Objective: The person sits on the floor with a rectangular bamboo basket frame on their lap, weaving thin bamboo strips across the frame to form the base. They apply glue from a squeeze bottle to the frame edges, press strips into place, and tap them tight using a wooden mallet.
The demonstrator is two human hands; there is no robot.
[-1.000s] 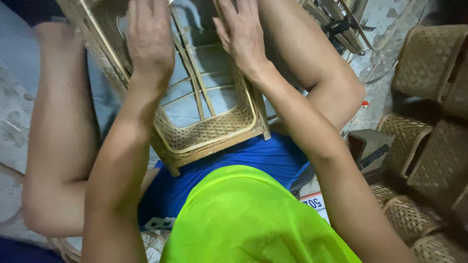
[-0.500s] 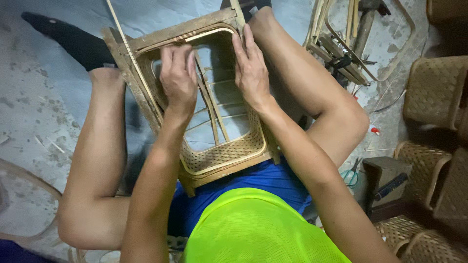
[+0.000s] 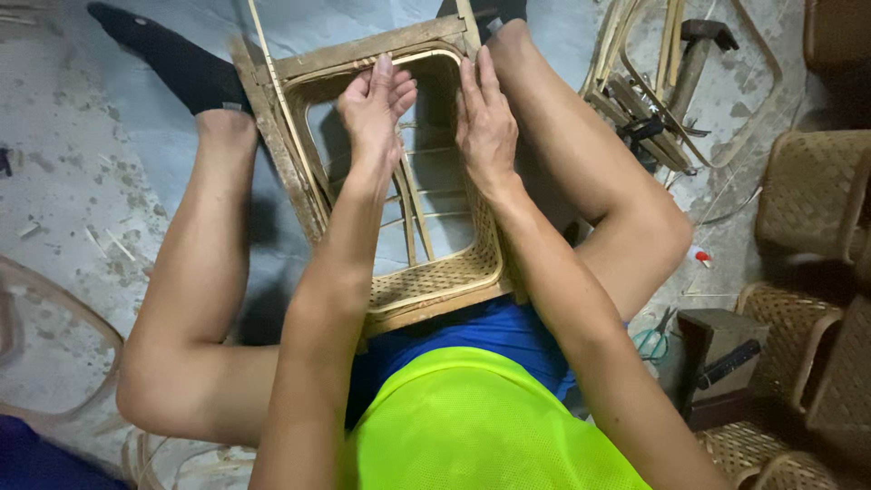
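1. The frame (image 3: 363, 54), a wooden seat frame partly woven with cane, lies tilted between the person's legs on the floor (image 3: 82, 181), its near edge against the blue shorts (image 3: 481, 331). Nothing clamps it, so a hard pull on a strand could rock or slide it and slacken the weave.
2. The left hand (image 3: 376, 109) rests on the far inner rim, fingers pressed together and flat; whether they pinch a strand I cannot tell. If the pads slip, the loose cane strips (image 3: 408, 213) running down the opening may spring out of line.
3. The right hand (image 3: 485, 122) lies along the right rail, fingers straight and close together, holding nothing that shows. Pressing there alone could twist the frame.
4. The woven band (image 3: 435, 277) at the near end is finished only in part; uneven tension could pucker it.
5. A long thin strip (image 3: 263, 54) sticks up past the left rail and could snag a forearm.
6. Scissors (image 3: 649, 340) lie near the right thigh; a shifting leg could meet the blades.
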